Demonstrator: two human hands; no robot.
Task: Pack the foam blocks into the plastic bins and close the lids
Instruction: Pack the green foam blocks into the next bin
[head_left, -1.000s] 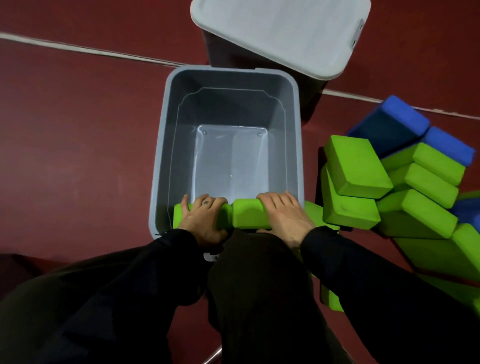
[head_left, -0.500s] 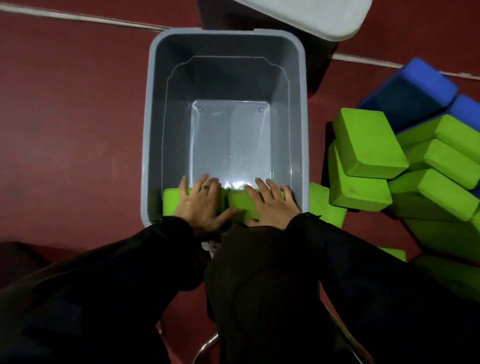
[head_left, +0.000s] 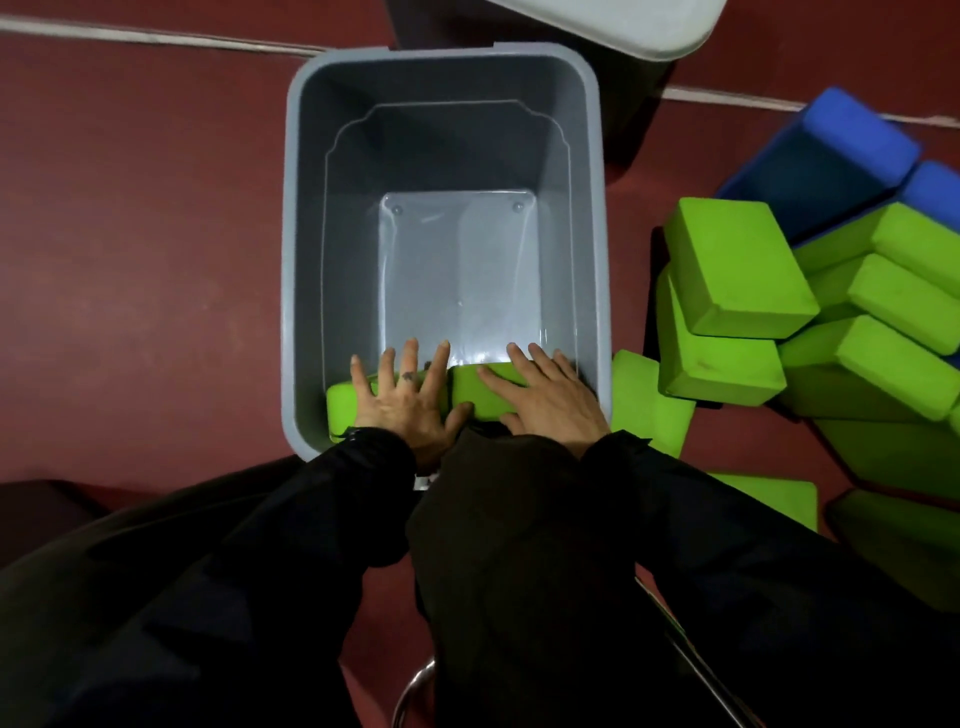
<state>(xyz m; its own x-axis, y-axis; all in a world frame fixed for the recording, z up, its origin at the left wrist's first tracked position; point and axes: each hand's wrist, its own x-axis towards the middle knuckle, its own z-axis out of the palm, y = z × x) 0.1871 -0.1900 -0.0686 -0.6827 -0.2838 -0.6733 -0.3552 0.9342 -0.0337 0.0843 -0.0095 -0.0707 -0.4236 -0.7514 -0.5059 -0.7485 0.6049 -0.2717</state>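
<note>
An open grey plastic bin stands on the red floor in front of me. Two green foam blocks lie side by side inside it against the near wall. My left hand presses flat with spread fingers on the left green block. My right hand presses flat on the right green block. The rest of the bin's floor is bare. A grey lid rests tilted on a dark bin behind the open one.
A heap of green foam blocks with some blue blocks lies on the floor right of the bin. One green block leans by the bin's right wall. A metal chair frame shows below my dark sleeves.
Both hands have pushed the two green blocks from the bin's near rim down inside it. Their fingers went from curled over the blocks to flat and spread. My head has moved closer.
</note>
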